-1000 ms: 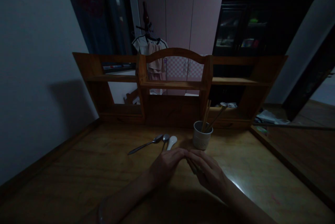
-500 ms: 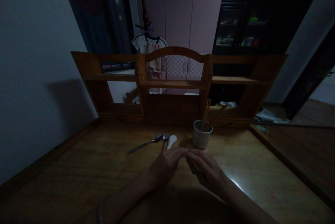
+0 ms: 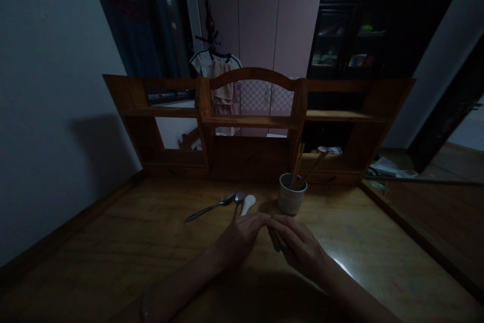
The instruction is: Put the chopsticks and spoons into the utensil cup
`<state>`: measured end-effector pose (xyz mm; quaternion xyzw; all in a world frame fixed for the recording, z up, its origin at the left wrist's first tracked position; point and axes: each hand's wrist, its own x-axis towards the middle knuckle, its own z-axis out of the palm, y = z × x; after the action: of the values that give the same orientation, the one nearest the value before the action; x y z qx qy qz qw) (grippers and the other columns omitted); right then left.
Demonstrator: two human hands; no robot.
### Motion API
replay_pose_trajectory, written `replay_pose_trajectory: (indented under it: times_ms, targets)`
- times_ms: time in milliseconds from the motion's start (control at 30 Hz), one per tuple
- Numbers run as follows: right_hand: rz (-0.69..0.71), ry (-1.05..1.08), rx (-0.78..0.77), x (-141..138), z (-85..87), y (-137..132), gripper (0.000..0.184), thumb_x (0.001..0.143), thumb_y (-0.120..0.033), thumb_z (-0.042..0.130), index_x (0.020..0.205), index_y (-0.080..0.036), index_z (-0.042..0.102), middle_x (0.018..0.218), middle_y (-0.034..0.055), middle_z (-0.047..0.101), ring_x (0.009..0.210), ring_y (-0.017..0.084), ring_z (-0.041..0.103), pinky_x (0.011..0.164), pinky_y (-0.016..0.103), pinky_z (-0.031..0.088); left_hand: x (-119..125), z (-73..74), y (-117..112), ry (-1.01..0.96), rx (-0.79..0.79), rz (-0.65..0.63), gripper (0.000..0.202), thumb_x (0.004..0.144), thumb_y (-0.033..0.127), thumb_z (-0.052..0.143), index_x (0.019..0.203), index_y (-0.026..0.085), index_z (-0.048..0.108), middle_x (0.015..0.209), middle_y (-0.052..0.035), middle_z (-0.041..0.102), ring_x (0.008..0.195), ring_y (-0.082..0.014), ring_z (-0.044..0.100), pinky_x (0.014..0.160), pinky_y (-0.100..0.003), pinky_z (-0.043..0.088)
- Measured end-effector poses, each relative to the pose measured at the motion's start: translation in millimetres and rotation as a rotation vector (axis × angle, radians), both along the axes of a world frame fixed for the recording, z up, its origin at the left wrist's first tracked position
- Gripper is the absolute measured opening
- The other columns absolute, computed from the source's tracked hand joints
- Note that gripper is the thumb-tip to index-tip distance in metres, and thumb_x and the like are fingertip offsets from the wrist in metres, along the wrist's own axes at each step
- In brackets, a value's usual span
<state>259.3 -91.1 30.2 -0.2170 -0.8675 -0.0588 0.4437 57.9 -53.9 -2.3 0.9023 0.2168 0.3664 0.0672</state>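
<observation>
My left hand and my right hand meet at their fingertips low over the wooden desk, both closed with fingers bent. Whatever may be between the fingers is hidden and too dark to make out. Just beyond my left hand lie a white spoon, a small metal spoon and a longer metal spoon. My left hand covers the handle ends of the white and small ones. Behind my right hand stands a pale cup with several chopsticks leaning in it.
A wooden shelf unit rises along the back of the desk. A wall borders the left side, and a raised edge runs down the right. Pink cabinets and a dark cabinet stand farther back.
The fingers of my right hand have shifted slightly where they meet my left. The spoons and the cup stay in place.
</observation>
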Motion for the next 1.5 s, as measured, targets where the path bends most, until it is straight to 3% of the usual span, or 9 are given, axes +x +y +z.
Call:
replay_pose_trajectory:
  times_ms: [433, 600, 700, 867, 1200, 1400, 1500]
  targets:
    - [-0.02, 0.005, -0.013, -2.4, -6.3, 3.0, 0.039, 0.092, -0.009, 0.047, 0.131, -0.014, 0.048, 0.111, 0.0138, 0.064, 0.098, 0.02, 0.064, 0.08, 0.03, 0.057, -0.2, -2.3, 1.7, 0.047, 0.01, -0.005, 0.042, 0.085, 0.003, 0.041, 0.124, 0.016, 0.046, 0.108, -0.0082, 0.065, 0.103, -0.0177, 0.063, 0.089, -0.032, 0.053]
    - [-0.029, 0.151, -0.039, 1.7, -1.4, 6.4, 0.026, 0.091, -0.008, 0.049, 0.114, -0.017, 0.057, 0.098, 0.0106, 0.065, 0.089, 0.019, 0.064, 0.074, 0.028, 0.055, 5.8, 4.8, -1.9, -0.046, -0.15, 0.011, 0.032, 0.093, 0.01, 0.042, 0.122, 0.018, 0.053, 0.107, -0.0072, 0.066, 0.1, -0.0155, 0.063, 0.087, -0.029, 0.052]
    - [-0.084, 0.317, -0.168, 10.8, 10.7, 9.3, 0.015, 0.091, -0.012, 0.053, 0.103, -0.018, 0.06, 0.087, 0.0061, 0.064, 0.076, 0.016, 0.063, 0.066, 0.026, 0.053, 8.1, 6.6, -2.3, -0.086, -0.258, 0.015, 0.027, 0.094, 0.02, 0.049, 0.119, 0.018, 0.058, 0.108, -0.0068, 0.068, 0.1, -0.0156, 0.064, 0.088, -0.028, 0.052]
    - [-0.089, 0.496, -0.483, 25.7, 24.0, 15.2, 0.01, 0.094, -0.022, 0.053, 0.099, -0.017, 0.059, 0.074, 0.0005, 0.058, 0.061, 0.012, 0.058, 0.057, 0.024, 0.048, 10.7, -0.5, 1.3, -0.128, -0.411, 0.046, 0.02, 0.089, 0.028, 0.059, 0.103, 0.018, 0.07, 0.096, -0.0044, 0.072, 0.089, -0.0159, 0.067, 0.08, -0.026, 0.053]
    - [-0.037, 0.298, -0.531, 19.5, 15.1, 17.5, 0.02, 0.09, -0.027, 0.059, 0.109, -0.022, 0.063, 0.099, 0.0088, 0.062, 0.082, 0.021, 0.062, 0.064, 0.03, 0.05, 11.2, -15.4, 11.1, -0.093, -0.679, 0.019, 0.021, 0.081, 0.032, 0.068, 0.095, 0.018, 0.076, 0.089, -0.0049, 0.073, 0.079, -0.016, 0.067, 0.067, -0.023, 0.051]
    - [-0.016, 0.34, -0.594, 19.8, 13.0, 19.9, 0.023, 0.089, -0.032, 0.061, 0.109, -0.021, 0.063, 0.102, 0.009, 0.062, 0.083, 0.022, 0.061, 0.059, 0.029, 0.049, 11.1, -16.7, 12.3, -0.061, -0.678, 0.017, 0.022, 0.082, 0.036, 0.067, 0.094, 0.019, 0.076, 0.09, -0.0047, 0.073, 0.078, -0.0152, 0.065, 0.07, -0.024, 0.051]
    - [-0.035, 0.4, -0.629, 27.8, 23.5, 20.4, 0.019, 0.089, -0.03, 0.061, 0.105, -0.021, 0.064, 0.09, 0.0059, 0.063, 0.075, 0.019, 0.061, 0.06, 0.029, 0.049, 11.4, -12.5, 9.8, -0.056, -0.661, 0.051, 0.024, 0.082, 0.039, 0.066, 0.094, 0.019, 0.074, 0.093, -0.0045, 0.072, 0.083, -0.0161, 0.065, 0.071, -0.024, 0.052]
